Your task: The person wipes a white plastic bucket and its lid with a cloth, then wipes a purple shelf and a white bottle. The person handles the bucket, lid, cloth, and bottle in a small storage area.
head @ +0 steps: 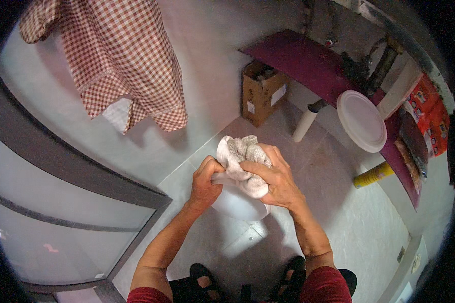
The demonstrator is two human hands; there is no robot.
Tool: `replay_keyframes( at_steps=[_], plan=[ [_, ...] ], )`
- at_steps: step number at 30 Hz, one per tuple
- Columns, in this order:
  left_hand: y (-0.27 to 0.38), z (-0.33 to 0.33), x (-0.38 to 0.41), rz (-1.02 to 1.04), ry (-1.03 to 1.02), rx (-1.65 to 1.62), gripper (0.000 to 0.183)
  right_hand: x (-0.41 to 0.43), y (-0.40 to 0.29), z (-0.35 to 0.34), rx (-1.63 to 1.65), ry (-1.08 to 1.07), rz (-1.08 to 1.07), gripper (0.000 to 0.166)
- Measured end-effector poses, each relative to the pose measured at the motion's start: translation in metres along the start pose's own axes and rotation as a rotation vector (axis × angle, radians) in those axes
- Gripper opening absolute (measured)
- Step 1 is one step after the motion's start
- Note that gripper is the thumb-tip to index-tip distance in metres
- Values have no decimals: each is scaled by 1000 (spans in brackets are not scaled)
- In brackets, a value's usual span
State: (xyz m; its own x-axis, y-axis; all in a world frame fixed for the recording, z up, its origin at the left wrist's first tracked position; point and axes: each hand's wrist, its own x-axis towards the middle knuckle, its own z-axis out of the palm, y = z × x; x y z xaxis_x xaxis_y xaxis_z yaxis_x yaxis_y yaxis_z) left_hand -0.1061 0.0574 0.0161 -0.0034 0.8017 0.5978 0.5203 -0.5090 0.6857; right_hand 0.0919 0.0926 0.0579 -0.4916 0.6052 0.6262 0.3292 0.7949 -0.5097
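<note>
In the middle of the view, a crumpled off-white cloth (246, 163) is bunched up in my right hand (278, 176). The fingers and thumb press into its folds. My left hand (206, 185) is closed around the pale edge of a smooth white, rounded vessel (239, 206), perhaps a plastic bowl or basin. The cloth lies over the upper part of this vessel and hides much of it. Both hands are close together above the tiled floor, with the vessel between them. Whether the cloth reaches inside the vessel I cannot tell.
A checked fabric cover (132, 64) hangs at upper left, above a dark-framed glazed panel (72, 212). A cardboard box (263, 91) stands under a purple shelf (299, 57). A round white lid (362, 121), a yellow cylinder (373, 175) and red packaging (430, 113) are at right.
</note>
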Motion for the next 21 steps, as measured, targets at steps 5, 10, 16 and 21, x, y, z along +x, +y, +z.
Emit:
replay_keyframes(
  at_steps=[5, 10, 16, 21],
  plan=[
    [3, -1, 2, -31, -33, 5, 26, -7, -10, -8, -93, -84, 80, 43],
    [-14, 8, -4, 59, -31, 61, 23, -10, -29, -1, -372, -260, 123, 50],
    [-8, 7, 6, 90, -55, 251, 23, -28, 3, 32, -555, -84, 116, 60],
    [48, 16, 25, -68, 177, 394, 38, -36, 25, 29, -706, 118, 253, 50]
  ],
)
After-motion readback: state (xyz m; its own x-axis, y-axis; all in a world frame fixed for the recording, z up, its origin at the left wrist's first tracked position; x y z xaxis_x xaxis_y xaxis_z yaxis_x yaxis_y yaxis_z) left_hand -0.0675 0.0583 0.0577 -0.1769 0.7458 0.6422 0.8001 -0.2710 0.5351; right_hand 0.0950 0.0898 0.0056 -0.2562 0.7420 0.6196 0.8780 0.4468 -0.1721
